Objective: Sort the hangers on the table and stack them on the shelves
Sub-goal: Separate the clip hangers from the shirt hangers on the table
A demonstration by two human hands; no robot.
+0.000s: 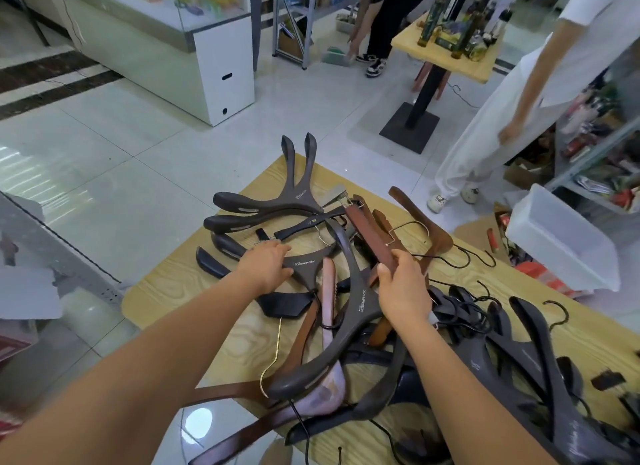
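A heap of hangers covers the light wooden table. Dark grey hangers fan out at the far left, and more dark ones pile up at the right. Brown wooden hangers lie mixed in the middle. My left hand rests on a dark grey hanger with its fingers over the hanger's arm. My right hand grips a brown clip hanger by its lower end, and the hanger points up and away from me.
A person in white stands at the table's far right beside a white plastic bin and a metal shelf. A small table with bottles and a white counter stand behind. Another person bends down at the back.
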